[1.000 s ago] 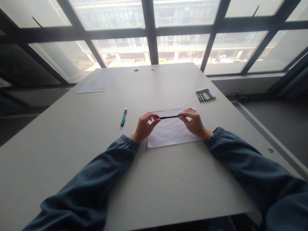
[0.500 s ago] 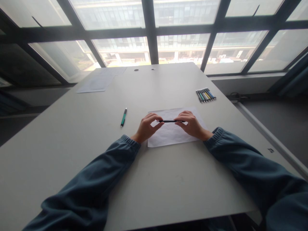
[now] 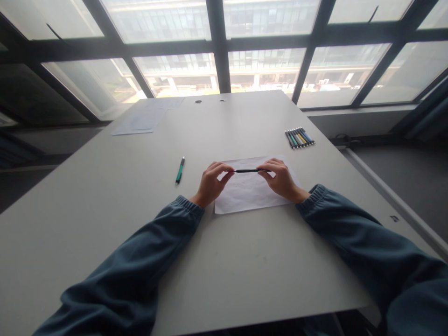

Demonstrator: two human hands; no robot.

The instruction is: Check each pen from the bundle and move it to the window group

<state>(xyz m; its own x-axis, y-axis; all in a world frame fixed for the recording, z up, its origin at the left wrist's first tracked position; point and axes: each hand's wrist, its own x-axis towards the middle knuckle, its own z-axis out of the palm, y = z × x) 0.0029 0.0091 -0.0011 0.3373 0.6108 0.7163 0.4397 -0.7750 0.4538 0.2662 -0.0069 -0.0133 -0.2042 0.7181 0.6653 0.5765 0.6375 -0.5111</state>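
Observation:
A slim black pen (image 3: pixel 247 171) is held level above a white sheet of paper (image 3: pixel 250 198). My left hand (image 3: pixel 213 181) pinches its thin left tip between thumb and forefinger. At the other end, the thumb and fingers of my right hand (image 3: pixel 280 178) close on the barrel and hide part of it. A green and black pen (image 3: pixel 180 171) lies on the table to the left of my left hand.
Several pens (image 3: pixel 300 138) lie side by side at the right of the white table (image 3: pixel 105 210). Further sheets of paper (image 3: pixel 135 120) rest at the far left. Two small round fittings are near the back edge, below the windows.
Both hands have raised the black pen slightly away from me. My left fingers have shifted left to the pen's very tip, so more of the barrel shows between the hands.

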